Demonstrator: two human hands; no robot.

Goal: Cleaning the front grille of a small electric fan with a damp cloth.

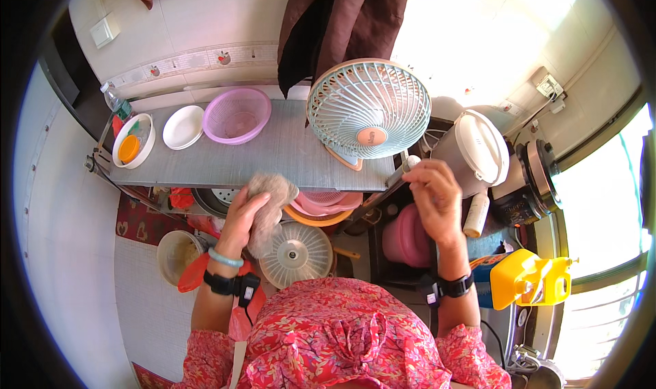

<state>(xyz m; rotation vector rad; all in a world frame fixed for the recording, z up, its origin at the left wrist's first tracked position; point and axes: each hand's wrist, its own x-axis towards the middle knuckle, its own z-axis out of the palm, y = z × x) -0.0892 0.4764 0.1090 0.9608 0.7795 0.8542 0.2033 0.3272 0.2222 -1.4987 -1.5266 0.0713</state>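
Note:
My left hand [241, 220] grips a crumpled grey-brown cloth [269, 212] at the front edge of a grey metal shelf top [287, 158]. My right hand [435, 199] is raised off the shelf's right corner, its fingers bent and nothing seen in them. Close to its fingertips shows a small white cap [413, 160]; whether they touch I cannot tell. A light-blue table fan [369, 112] stands on the right part of the shelf top. Further left sit a purple plastic colander [237, 116], stacked white bowls [183, 127] and a white basin [135, 142] holding an orange lid [128, 149].
Below the shelf are pink and orange basins [328, 207], a clear strainer lid [296, 255] and a bucket [179, 256]. To the right stand a pink bucket [407, 235], a lidded white container [479, 145], a beige bottle [477, 215] and a yellow jug [530, 279]. Brown fabric [348, 25] hangs behind.

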